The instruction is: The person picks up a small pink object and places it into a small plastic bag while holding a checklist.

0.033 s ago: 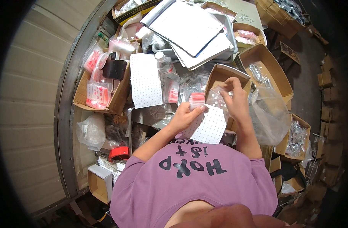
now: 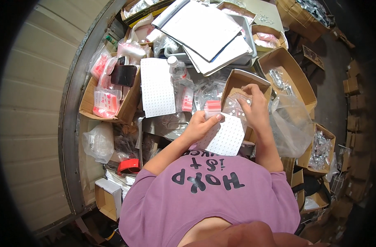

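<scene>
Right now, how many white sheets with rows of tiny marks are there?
2: one sheet is left of the bottle; another sheet is by the left hand. Others may be hidden.

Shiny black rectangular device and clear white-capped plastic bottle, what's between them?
In the head view, a white rectangular sheet with rows of small marks lies between them, plus a strip of the brown cardboard box.

From the person's head, the camera looks down, close above the purple cloth shirt [image 2: 214, 197], bare left hand [image 2: 200, 127] and bare right hand [image 2: 257, 108]; the grey metal beam [image 2: 68, 136] looks bent.
</scene>
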`<state>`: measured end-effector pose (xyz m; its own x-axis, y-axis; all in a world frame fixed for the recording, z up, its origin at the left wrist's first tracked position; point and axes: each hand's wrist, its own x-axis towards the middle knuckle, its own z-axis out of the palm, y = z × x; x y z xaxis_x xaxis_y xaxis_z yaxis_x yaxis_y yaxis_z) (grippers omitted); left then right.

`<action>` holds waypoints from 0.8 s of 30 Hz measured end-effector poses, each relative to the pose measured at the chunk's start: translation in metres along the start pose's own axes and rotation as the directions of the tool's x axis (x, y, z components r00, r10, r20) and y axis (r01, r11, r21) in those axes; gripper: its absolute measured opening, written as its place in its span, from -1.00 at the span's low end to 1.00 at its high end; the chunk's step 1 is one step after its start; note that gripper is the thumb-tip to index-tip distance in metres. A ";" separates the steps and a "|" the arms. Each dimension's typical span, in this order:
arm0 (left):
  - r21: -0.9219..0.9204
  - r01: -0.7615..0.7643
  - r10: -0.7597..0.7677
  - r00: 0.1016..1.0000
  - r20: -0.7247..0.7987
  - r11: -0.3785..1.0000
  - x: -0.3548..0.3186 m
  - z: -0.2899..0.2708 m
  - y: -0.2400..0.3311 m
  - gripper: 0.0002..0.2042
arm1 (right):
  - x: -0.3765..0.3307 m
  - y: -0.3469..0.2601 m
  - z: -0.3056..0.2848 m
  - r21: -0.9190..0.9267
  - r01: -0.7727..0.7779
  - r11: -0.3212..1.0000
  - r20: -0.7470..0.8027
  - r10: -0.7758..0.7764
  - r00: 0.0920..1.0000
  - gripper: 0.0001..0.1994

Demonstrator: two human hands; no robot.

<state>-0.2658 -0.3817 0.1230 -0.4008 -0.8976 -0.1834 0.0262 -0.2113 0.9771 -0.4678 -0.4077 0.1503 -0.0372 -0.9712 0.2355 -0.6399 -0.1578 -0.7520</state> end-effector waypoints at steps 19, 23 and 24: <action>0.183 -0.061 0.038 0.991 0.126 0.981 0.001 -0.002 -0.001 -0.78 | -0.012 -0.008 0.015 0.369 -0.137 0.919 0.363 -0.007 0.932 -0.77; 0.077 -0.020 0.013 0.995 0.095 0.997 0.001 0.001 0.003 -0.75 | -0.012 -0.005 0.016 0.483 -0.187 0.855 0.333 0.018 0.943 -0.75; 0.041 0.005 -0.008 0.996 0.090 0.999 0.000 0.001 0.004 -0.74 | -0.012 -0.004 0.015 0.483 -0.187 0.855 0.332 0.018 0.943 -0.75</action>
<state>-0.2668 -0.3824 0.1265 -0.4821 -0.8572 -0.1810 -0.0136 -0.1992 0.9799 -0.4538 -0.3984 0.1413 0.2087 -0.9780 0.0040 -0.1695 -0.0402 -0.9847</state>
